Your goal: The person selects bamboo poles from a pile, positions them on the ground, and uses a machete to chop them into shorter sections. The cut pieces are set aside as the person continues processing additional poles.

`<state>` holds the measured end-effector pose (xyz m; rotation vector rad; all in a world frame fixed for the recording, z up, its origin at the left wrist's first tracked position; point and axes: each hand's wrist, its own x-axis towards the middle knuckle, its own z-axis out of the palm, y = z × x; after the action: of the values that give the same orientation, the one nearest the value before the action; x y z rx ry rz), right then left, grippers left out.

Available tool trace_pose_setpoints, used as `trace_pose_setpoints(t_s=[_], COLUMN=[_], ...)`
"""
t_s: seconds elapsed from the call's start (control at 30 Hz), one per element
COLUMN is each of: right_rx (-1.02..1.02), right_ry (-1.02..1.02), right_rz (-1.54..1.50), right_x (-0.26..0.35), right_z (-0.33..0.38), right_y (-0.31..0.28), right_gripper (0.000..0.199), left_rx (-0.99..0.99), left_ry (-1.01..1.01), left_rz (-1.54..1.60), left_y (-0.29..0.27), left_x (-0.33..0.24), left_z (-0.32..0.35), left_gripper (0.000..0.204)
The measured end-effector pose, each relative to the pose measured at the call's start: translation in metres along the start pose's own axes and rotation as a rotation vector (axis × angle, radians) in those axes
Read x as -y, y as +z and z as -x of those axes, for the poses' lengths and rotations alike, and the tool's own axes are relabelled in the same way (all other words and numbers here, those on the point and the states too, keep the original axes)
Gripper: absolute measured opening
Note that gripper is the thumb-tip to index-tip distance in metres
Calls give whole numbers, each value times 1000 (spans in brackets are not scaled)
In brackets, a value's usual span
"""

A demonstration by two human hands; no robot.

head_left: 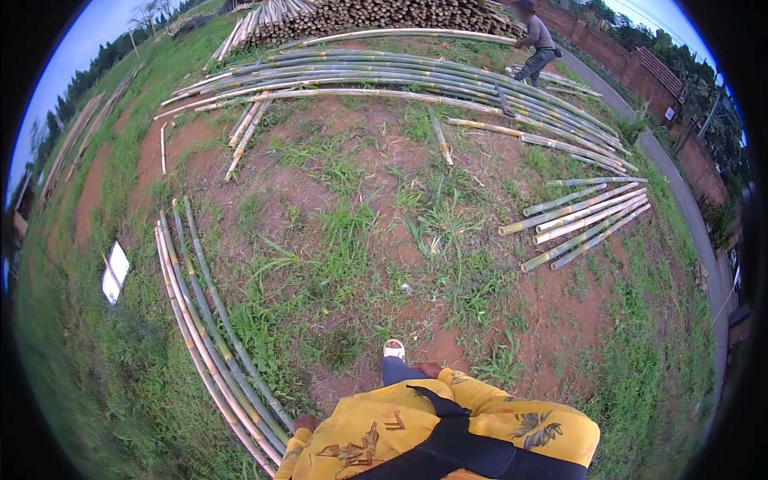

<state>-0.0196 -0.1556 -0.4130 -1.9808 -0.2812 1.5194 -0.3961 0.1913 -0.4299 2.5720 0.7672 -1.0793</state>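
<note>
I look down over my yellow patterned shirt (480,416) with a dark strap across it. Only a small part of my left hand (304,422) shows past the yellow cuff. It is close to the near end of a bundle of long green bamboo poles (210,332) lying on the ground at my left, and nothing is seen in it. A sliver of my right hand (430,370) peeks above the other sleeve, next to my dark trouser leg; its fingers are hidden. My foot in a white sandal (394,349) stands on red earth.
Several short bamboo poles (584,218) lie at the right. A wide row of long poles (384,80) and a stacked pile (376,14) lie far ahead, where another person (536,50) bends. A white sheet (115,272) is on the left grass, and a paved path (680,200) runs along the right.
</note>
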Motion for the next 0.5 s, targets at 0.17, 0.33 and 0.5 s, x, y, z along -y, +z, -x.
trace_pose_setpoints(t_s=[0.17, 0.33, 0.5], right_rx=[-147, -271, -275], right_ry=[55, 129, 248], right_rz=[45, -404, -801], right_x=[-13, 32, 16], right_z=[-25, -19, -21], right_y=[-80, -145, -178], right_gripper=[45, 47, 68], left_rx=[-268, -326, -305], left_ry=[-140, -329, -269], left_rz=[961, 691, 751], left_y=[-71, -149, -196], left_x=[-75, -117, -129], left_z=[-47, -82, -115], left_gripper=[20, 25, 27])
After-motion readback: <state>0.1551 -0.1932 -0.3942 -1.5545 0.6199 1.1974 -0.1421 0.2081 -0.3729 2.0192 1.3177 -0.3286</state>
